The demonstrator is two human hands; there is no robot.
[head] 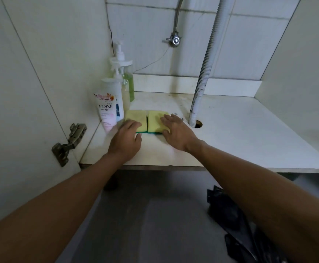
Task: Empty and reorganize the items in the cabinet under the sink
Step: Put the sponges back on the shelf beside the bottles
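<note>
Yellow-topped sponges (147, 121), two side by side just right of the pump bottles (115, 95). Left hand (125, 138) and right hand (176, 132) rest flat on them, fingers spread, gripping nothing. Likely light, soft; pinch the edges.

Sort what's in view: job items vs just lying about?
Job items:
- left sponge, under left hand
- right sponge, under right hand
- Poise bottle
- green pump bottle
- shelf

Lying about or fixed:
- drain hose
- valve
- hinge
- black bag on the floor
</note>
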